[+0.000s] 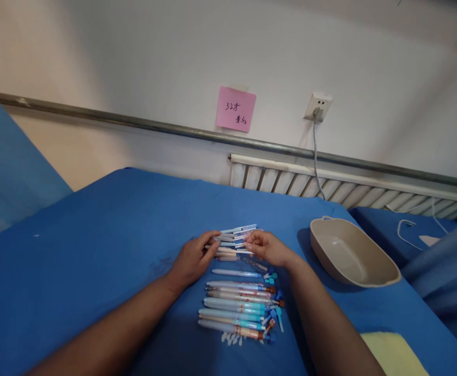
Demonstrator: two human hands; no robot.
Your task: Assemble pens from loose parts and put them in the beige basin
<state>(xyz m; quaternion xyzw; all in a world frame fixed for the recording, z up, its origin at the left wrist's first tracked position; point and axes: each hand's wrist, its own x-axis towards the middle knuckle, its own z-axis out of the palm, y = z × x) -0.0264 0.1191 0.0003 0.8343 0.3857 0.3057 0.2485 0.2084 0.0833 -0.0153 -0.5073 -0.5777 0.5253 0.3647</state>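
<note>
My left hand has its fingers curled round the left ends of several pen barrels at the top of a column of pens. Thin white sticks, like pen refills, stick out to the right of these barrels. At those right ends my right hand is closed, thumb and fingertips pinching one white stick. Below lie several assembled-looking pens in rows, pale blue, white and peach. Small blue, teal and brown caps are scattered by their right ends. Little white pieces lie beneath the lowest pen.
A beige plastic basin stands on the blue cloth to the right. Near the lower right edge lies a yellow folded cloth or pad. A radiator, a metal pipe and a plugged-in cable run along the wall behind.
</note>
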